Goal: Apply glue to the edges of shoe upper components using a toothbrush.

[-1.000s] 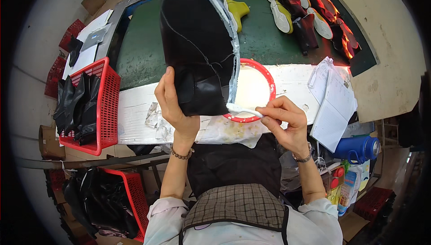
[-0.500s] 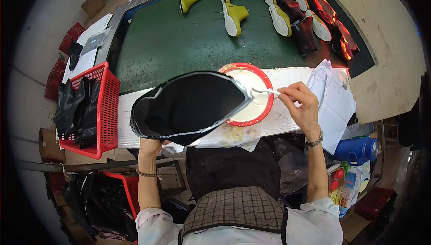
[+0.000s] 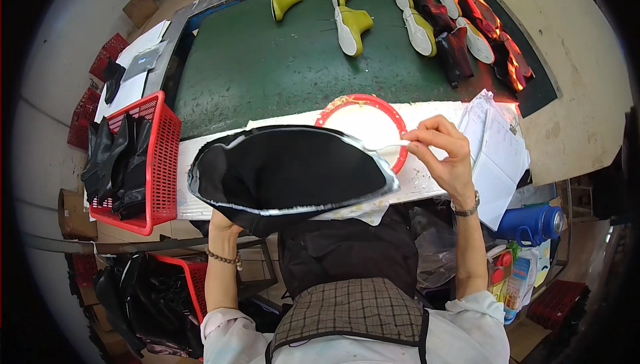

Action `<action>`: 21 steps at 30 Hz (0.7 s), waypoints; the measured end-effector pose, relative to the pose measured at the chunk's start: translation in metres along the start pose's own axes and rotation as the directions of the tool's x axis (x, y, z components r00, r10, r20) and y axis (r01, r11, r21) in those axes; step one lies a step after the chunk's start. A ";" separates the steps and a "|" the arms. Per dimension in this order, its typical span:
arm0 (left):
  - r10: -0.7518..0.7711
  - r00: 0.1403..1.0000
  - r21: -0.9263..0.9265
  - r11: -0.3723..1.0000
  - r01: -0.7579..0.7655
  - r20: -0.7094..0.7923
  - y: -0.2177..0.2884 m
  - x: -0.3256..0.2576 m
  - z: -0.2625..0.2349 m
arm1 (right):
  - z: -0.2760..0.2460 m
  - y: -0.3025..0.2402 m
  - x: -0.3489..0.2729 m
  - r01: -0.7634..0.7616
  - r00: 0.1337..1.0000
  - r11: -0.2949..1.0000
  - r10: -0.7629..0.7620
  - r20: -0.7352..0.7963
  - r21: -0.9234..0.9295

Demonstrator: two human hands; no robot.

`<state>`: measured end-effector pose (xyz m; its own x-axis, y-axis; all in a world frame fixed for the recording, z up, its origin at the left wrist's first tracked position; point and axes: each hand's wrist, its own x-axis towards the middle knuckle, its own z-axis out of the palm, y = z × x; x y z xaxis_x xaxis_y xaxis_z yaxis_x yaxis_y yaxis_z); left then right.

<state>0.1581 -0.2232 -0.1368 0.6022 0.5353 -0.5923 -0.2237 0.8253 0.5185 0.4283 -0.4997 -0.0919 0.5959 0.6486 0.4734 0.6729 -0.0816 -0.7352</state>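
Since 0.5 s ago: your black upper piece (image 3: 293, 174) has tipped a little nearer you and lies flatter; your right hand (image 3: 443, 154) has drawn back from over the red-rimmed dish (image 3: 393, 112) toward the piece's right tip.

Item 1, right hand: thumb and fingers pinched on a thin white brush (image 3: 389, 144), its tip at the piece's right end.

Item 2, left hand (image 3: 223, 221): under the piece's near-left edge, holding it up from below. Whether its fingers are curled or spread, you cannot tell; the piece covers them.

Item 3, black upper piece: held above the near edge of the white-covered counter (image 3: 200, 164), between you and the dish. A pale shiny band runs along its rim on the near, left and far sides, so by my reading most of the edge coat is on. Only the right tip by the brush seems left.

Item 4, surroundings: red basket (image 3: 163, 157) of more black pieces at left, likely yet to do; a sheaf of papers (image 3: 497, 157) at right; green belt (image 3: 267, 71) beyond with yellow-green (image 3: 350, 21) and dark shoe parts.

Not determinable: what is in the dish, washed out by glare; the piece's underside; the second red basket (image 3: 193, 284) below the counter, partly cut off by your arm.
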 end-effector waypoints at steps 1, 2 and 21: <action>-0.025 0.999 0.011 1.000 0.024 0.024 -0.002 0.001 -0.001 | 0.001 -0.003 0.007 0.068 0.998 0.997 -0.068 0.001 -0.037; -0.050 0.998 0.023 0.999 0.049 0.047 -0.004 0.002 -0.001 | 0.003 -0.006 0.012 0.135 0.991 0.988 -0.135 0.005 -0.074; -0.458 0.826 0.556 0.801 0.223 0.327 -0.028 -0.019 0.030 | -0.001 -0.030 0.058 0.286 0.928 0.958 -0.283 0.241 0.024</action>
<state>0.1756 -0.2617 -0.1213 0.8510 0.0056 -0.5251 0.3816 0.6803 0.6257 0.4434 -0.4608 -0.0422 0.2571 0.8077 0.5306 0.8046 0.1251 -0.5804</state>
